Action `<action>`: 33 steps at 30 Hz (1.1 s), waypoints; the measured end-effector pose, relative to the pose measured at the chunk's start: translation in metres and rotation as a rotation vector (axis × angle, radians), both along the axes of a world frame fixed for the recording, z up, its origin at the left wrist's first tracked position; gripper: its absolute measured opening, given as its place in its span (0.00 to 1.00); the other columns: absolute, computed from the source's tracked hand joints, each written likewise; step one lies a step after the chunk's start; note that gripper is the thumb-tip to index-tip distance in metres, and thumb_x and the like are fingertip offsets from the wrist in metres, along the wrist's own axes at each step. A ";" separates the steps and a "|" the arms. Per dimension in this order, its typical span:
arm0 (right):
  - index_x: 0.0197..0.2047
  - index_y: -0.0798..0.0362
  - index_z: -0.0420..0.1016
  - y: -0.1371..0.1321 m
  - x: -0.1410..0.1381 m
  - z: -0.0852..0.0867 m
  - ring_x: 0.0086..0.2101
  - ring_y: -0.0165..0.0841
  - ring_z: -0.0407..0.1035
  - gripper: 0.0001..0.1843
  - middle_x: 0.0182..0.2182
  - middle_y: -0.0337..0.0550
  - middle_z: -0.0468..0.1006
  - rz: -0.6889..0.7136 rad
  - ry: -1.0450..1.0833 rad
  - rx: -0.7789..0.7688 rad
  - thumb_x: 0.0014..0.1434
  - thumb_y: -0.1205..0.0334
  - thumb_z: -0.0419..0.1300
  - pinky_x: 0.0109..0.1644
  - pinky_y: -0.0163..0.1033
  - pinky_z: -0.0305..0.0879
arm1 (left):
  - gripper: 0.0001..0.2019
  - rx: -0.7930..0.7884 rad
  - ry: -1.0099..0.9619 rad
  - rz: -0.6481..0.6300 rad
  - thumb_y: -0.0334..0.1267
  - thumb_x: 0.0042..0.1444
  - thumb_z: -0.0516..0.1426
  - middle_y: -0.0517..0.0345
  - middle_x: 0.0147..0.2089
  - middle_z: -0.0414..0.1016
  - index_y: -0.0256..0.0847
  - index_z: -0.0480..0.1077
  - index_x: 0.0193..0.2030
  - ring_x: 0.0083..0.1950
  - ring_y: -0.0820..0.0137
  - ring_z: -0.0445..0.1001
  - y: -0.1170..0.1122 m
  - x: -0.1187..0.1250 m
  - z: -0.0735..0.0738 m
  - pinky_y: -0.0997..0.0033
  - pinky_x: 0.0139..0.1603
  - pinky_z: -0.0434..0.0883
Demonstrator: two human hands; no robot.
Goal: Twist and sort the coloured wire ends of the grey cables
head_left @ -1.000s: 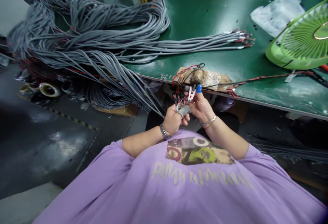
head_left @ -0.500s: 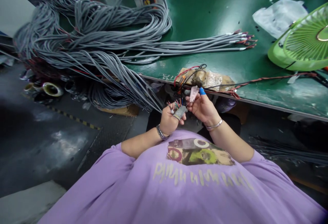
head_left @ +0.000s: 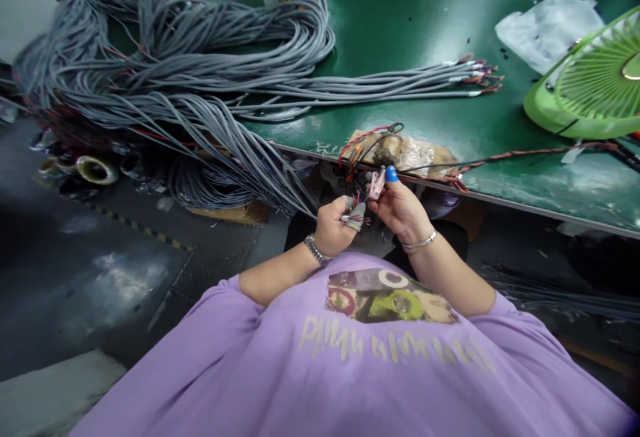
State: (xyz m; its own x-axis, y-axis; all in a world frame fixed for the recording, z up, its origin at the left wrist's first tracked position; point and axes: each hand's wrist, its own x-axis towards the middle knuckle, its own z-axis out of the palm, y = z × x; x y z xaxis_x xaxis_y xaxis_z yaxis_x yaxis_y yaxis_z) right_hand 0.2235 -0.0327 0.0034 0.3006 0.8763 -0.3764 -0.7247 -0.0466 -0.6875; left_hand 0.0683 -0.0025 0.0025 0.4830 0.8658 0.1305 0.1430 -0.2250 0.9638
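Note:
My left hand (head_left: 334,229), a watch at its wrist, is closed around the ends of grey cables (head_left: 300,198). Thin coloured wires (head_left: 357,198) and a grey piece (head_left: 355,217) stick out past its fingers. Close beside it on the right, my right hand (head_left: 403,213) pinches a small pale pink tool (head_left: 376,184), perhaps a clip or wire stripper. A blue cover (head_left: 391,174) wraps the right thumb. The tool's lower end is near the wires; whether it touches them I cannot tell.
Long bundles of grey cable (head_left: 190,57) lie across the green table (head_left: 400,17). At the table edge sits a taped brown block (head_left: 410,150) with red and black wires. A green fan (head_left: 575,93) and plastic bag (head_left: 550,30) stand right. Tape rolls (head_left: 97,170) lie low left.
The pink tool has turned in my right fingers, and its slotted side shows now. My left hand has rolled slightly, with its thumb over the cable ends. The view has shifted a little.

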 end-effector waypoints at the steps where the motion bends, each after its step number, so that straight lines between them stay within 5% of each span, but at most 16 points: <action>1: 0.33 0.51 0.76 0.000 -0.001 0.000 0.26 0.26 0.69 0.21 0.25 0.35 0.78 -0.020 0.006 0.008 0.52 0.41 0.69 0.27 0.32 0.58 | 0.08 0.036 0.012 -0.007 0.40 0.49 0.65 0.61 0.23 0.71 0.41 0.71 0.26 0.23 0.76 0.66 0.001 0.000 -0.001 0.75 0.28 0.64; 12: 0.33 0.50 0.77 0.002 -0.007 -0.009 0.27 0.26 0.71 0.22 0.24 0.35 0.79 -0.080 0.012 0.049 0.50 0.39 0.70 0.29 0.32 0.64 | 0.09 0.152 0.039 -0.063 0.39 0.51 0.63 0.62 0.22 0.68 0.42 0.69 0.24 0.24 0.75 0.63 -0.001 0.002 0.001 0.73 0.31 0.63; 33: 0.31 0.52 0.77 0.005 -0.008 -0.003 0.26 0.27 0.70 0.20 0.24 0.37 0.79 -0.116 0.028 0.055 0.48 0.44 0.73 0.28 0.32 0.62 | 0.08 0.013 0.035 -0.053 0.37 0.50 0.62 0.63 0.22 0.70 0.41 0.69 0.24 0.23 0.77 0.65 -0.002 0.003 0.000 0.76 0.27 0.63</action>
State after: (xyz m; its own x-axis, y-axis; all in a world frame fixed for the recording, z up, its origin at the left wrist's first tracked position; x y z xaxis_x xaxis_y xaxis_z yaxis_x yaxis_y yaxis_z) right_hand 0.2155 -0.0273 0.0003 0.3909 0.8558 -0.3387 -0.7419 0.0752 -0.6663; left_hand 0.0710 -0.0044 0.0023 0.5329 0.8371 0.1239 0.1645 -0.2461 0.9552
